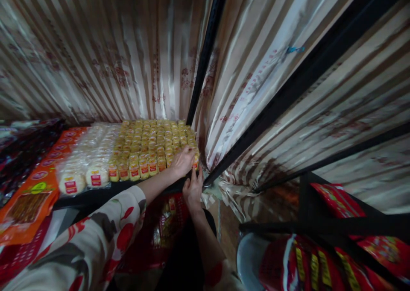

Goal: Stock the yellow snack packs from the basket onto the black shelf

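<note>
Rows of small yellow wrapped cakes (150, 143) with red and orange labels stand packed together on a dark shelf. At the right front corner of these rows, my left hand (184, 161) is closed over the end wrapped cake (195, 163), its fingers curled on the top. Just below it, my right hand (193, 191) points upward, fingers stretched and apart, with the fingertips touching the same cake's lower front and right side. Its palm holds nothing visible. To the left of the yellow rows lie round white wrapped cakes (98, 176) with red labels.
An orange snack packet (30, 197) and dark shiny packets (28, 150) lie on the left. A black post (208, 51) and slanting black bar (272, 111) rise beside pleated curtains (128, 47). Red packets (307, 261) and a pale tub (251, 257) stand lower right.
</note>
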Action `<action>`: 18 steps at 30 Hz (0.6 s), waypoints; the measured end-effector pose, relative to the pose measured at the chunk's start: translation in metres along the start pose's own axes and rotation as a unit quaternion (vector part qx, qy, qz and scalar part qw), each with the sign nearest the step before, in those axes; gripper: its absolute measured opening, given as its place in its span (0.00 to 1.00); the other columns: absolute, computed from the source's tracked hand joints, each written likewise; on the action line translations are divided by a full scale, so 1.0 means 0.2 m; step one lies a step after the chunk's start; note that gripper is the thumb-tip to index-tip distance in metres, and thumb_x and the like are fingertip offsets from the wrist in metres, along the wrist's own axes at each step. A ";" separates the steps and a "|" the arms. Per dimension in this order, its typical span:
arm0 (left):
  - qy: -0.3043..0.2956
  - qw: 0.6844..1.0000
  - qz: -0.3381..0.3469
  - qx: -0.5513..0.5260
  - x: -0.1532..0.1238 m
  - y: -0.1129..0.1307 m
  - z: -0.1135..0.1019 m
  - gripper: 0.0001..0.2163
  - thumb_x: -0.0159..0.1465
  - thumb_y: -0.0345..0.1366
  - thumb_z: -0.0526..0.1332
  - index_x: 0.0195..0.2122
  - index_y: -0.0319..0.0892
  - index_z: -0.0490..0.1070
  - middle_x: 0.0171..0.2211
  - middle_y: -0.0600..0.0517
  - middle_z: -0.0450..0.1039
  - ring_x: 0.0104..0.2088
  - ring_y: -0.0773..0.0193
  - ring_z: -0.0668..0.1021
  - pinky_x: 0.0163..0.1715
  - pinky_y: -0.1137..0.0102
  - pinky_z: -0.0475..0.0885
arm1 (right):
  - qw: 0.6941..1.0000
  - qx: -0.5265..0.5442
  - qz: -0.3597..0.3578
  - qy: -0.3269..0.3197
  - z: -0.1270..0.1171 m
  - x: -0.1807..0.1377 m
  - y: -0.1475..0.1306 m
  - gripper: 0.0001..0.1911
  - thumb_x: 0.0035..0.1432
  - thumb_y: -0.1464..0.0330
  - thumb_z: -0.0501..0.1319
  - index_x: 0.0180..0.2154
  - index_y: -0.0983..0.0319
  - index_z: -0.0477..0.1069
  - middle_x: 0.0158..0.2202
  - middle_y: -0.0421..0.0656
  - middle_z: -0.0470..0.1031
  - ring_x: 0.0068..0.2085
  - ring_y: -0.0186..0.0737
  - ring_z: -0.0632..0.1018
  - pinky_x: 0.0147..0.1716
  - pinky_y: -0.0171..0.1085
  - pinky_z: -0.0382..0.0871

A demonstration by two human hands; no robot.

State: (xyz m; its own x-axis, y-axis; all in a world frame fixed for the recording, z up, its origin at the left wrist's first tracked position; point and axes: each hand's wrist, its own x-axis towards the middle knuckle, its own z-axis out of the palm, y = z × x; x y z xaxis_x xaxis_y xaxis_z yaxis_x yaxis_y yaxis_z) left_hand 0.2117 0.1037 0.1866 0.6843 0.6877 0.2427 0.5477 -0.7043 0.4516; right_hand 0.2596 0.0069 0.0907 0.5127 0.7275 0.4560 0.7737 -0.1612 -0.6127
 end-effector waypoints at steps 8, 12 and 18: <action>0.036 0.985 0.012 -0.166 -0.66 -0.08 0.03 0.14 0.62 0.27 0.47 0.41 0.41 0.72 0.39 0.48 0.71 0.42 0.65 0.73 0.45 0.71 0.69 | 0.994 0.088 -0.062 -0.021 -0.05 -0.28 -0.11 0.19 0.59 0.71 0.48 0.52 0.64 0.64 0.51 0.53 0.68 0.54 0.45 0.68 0.53 0.50 0.63; -0.065 0.967 -0.118 -0.217 -1.06 -0.22 0.21 0.15 0.60 0.26 0.49 0.42 0.42 0.71 0.42 0.48 0.73 0.44 0.63 0.74 0.47 0.68 0.68 | 0.969 0.085 -0.020 -0.230 0.01 -0.50 -0.14 0.18 0.58 0.73 0.47 0.46 0.63 0.69 0.42 0.49 0.75 0.45 0.41 0.75 0.46 0.42 0.69; -0.210 0.871 -0.386 -0.221 -1.34 -0.42 0.41 0.12 0.58 0.25 0.53 0.38 0.39 0.74 0.39 0.45 0.77 0.43 0.58 0.76 0.44 0.67 0.68 | 0.797 -0.085 -0.036 -0.597 0.14 -0.58 -0.14 0.12 0.57 0.73 0.53 0.38 0.65 0.75 0.38 0.53 0.79 0.38 0.47 0.79 0.36 0.37 0.69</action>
State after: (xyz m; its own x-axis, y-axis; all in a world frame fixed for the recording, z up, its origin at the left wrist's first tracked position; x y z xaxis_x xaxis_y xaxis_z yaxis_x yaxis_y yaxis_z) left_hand 0.0229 -0.0357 0.0131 0.3621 0.7350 -0.5733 0.7471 0.1389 0.6501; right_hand 0.1687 -0.0541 0.0363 -0.1775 0.8381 -0.5158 0.8765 -0.1037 -0.4701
